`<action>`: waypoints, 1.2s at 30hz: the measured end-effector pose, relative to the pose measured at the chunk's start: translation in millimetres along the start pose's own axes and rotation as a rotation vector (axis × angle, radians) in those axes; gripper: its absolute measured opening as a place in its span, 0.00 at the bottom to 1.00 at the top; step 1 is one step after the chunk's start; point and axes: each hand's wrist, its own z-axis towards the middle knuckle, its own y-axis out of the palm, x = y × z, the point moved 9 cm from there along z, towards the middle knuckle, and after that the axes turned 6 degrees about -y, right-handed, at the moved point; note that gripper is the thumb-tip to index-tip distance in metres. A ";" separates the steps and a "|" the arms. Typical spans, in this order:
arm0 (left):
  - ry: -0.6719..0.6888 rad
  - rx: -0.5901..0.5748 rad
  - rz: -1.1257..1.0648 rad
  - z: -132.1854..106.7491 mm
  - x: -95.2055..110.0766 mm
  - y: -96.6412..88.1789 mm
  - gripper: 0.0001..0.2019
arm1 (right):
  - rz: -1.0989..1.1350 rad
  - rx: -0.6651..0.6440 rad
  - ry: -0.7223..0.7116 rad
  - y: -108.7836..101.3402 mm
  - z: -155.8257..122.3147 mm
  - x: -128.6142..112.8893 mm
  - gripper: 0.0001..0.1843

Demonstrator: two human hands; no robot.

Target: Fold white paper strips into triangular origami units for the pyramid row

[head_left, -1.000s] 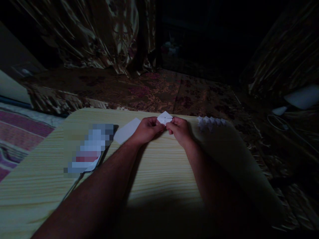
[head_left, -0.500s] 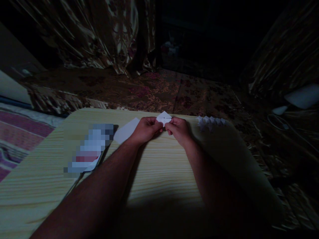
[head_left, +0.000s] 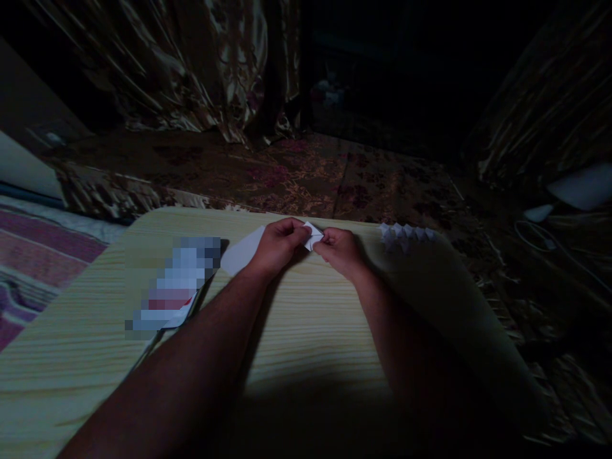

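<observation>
Both of my hands meet near the far edge of a light wooden table (head_left: 296,331). My left hand (head_left: 280,245) and my right hand (head_left: 340,250) pinch a small white folded paper piece (head_left: 313,234) between their fingertips. Only a small corner of the paper shows between the fingers. A flat white paper slip (head_left: 241,252) lies on the table just left of my left hand. A row of several small white folded paper pieces (head_left: 406,234) lies to the right of my right hand.
A blurred-out flat object (head_left: 174,287) lies on the table's left side. Dark patterned cloth (head_left: 287,172) covers the floor beyond the table, with curtains behind. A striped mat (head_left: 29,255) lies at left. White objects and a cable (head_left: 540,229) sit at right.
The folded paper stood up as a visible diamond between my hands; now it is folded down smaller and mostly covered by my fingers. Both hands have closed in slightly.
</observation>
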 end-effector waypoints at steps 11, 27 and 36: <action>0.026 0.024 -0.003 0.1 0.1 -3.4 0.10 | 0.238 0.013 0.011 -5.7 -1.5 -2.4 0.09; 0.069 -0.018 0.132 1.9 -2.0 0.0 0.09 | 0.038 0.054 -0.004 -4.5 -1.2 -0.1 0.07; 0.046 0.004 0.014 1.6 -2.1 -0.8 0.11 | 0.102 0.089 0.020 -8.1 -1.8 4.6 0.09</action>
